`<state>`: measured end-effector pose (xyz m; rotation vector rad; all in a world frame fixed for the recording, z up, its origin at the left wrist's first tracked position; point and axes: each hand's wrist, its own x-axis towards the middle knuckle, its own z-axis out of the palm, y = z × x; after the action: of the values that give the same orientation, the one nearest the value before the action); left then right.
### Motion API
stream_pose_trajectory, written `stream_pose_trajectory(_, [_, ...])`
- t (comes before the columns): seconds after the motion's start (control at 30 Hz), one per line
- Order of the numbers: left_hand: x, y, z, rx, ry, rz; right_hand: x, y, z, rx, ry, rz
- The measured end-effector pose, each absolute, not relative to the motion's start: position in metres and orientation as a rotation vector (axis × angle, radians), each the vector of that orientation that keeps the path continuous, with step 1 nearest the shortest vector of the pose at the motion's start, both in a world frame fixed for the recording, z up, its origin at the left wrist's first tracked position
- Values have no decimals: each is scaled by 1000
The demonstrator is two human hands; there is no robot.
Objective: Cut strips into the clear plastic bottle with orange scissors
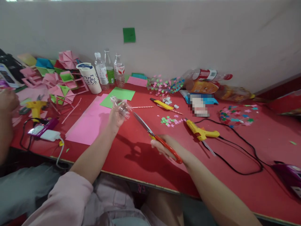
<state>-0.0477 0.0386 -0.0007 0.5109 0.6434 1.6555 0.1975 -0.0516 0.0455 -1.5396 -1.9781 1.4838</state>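
Above the sheets of paper, my left hand (115,118) grips a piece of clear plastic bottle (124,109). My right hand (164,146) holds a pair of scissors (144,123) with red and yellow handles, blades pointing up and left toward the bottle piece, a little apart from it. Pink paper (88,124) and a green sheet (119,96) lie beneath and behind my left hand. Beyond the scissors are a yellow utility knife (164,104) and a small pile of green and pink paper stars (169,120).
A yellow glue gun (202,131) with a black cord lies to the right, near star-covered plastic (240,114). Plastic bottles (119,70) and a white tumbler (89,78) stand along the wall. At left are folded paper crafts (54,80), another glue gun (36,110) and a co-worker's arm (6,119).
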Motion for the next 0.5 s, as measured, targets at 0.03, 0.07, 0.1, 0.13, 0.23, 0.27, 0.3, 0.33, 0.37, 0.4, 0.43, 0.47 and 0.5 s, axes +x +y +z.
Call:
stream_pose_trajectory(0.03, [-48,39,0,510,633,1659,197,-52,45,-1553,-1999,1496])
stream_pose_trajectory(0.07, [-48,38,1,505,629,1663,196,-52,45,-1562,-2009,1506])
stream_pose_trajectory(0.1, [-47,37,2,493,628,1667,195,-53,44,-1566,-2014,1514])
stream_pose_trajectory(0.13, [-45,36,3,482,631,1669,194,-53,44,-1569,-2013,1521])
stream_pose_trajectory(0.23, [-38,32,9,492,629,1671,192,-54,44,-1573,-2003,1522])
stream_pose_trajectory(0.27, [-35,30,10,500,625,1672,192,-54,45,-1564,-1997,1519])
stream_pose_trajectory(0.3, [-32,29,11,502,623,1674,191,-54,45,-1550,-1991,1519])
stream_pose_trajectory(0.33, [-31,28,12,509,626,1673,191,-54,45,-1536,-1986,1522])
stream_pose_trajectory(0.37, [-29,27,13,513,636,1671,191,-55,45,-1527,-1982,1526])
stream_pose_trajectory(0.4, [-28,26,13,520,652,1666,191,-55,45,-1525,-1979,1532])
stream_pose_trajectory(0.43, [-27,25,13,528,672,1657,191,-55,44,-1530,-1980,1537])
stream_pose_trajectory(0.47, [-26,25,13,534,690,1648,191,-56,44,-1538,-1980,1541])
stream_pose_trajectory(0.5, [-26,24,13,536,703,1640,190,-56,44,-1541,-1978,1547])
